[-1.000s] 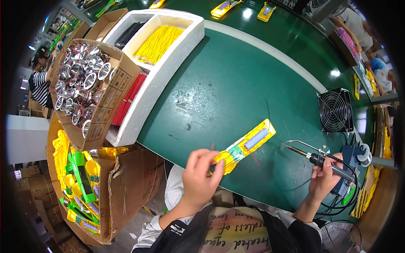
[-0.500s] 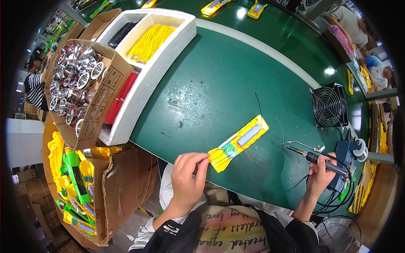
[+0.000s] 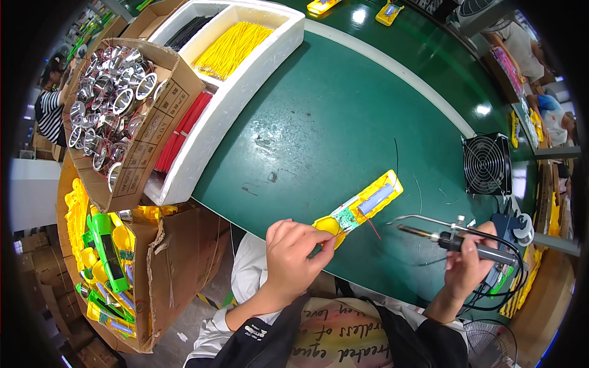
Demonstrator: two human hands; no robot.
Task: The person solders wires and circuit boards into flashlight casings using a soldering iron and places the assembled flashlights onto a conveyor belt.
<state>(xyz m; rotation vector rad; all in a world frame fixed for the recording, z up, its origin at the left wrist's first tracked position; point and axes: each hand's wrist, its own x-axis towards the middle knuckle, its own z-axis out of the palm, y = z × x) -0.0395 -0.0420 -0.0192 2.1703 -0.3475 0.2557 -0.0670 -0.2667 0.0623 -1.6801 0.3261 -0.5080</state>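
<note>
On the green bench [image 3: 294, 141] lies a slim yellow plastic housing [image 3: 393, 180], tilted up to the right. Inside it sit a blue-lilac cylindrical battery [image 3: 375, 199] and a small green circuit board [image 3: 346, 218]. A black wire [image 3: 397, 153] sticks out past its far end, and a red wire [image 3: 373, 228] hangs over its side. My left hand [image 3: 294, 260] is at the housing's near end, thumb and forefinger pinched on a thin reddish wire by the board; the fingers hide part of that end. My right hand [image 3: 464, 270] grips a soldering iron [image 3: 453, 241], its tip pointing left, apart from the housing.
Left stands a white foam tray [image 3: 245, 80] of black, yellow and red wires, beside a carton [image 3: 162, 132] of silver reflectors. Below is a carton [image 3: 184, 276] of yellow and green housings. Right are a black fan [image 3: 486, 164] and a solder spool [image 3: 523, 226]. Other people sit farther off.
My left hand has moved right and over the housing's near end, pinching close to the board. The soldering iron has come left, nearer the housing. The whole view has shifted slightly.
</note>
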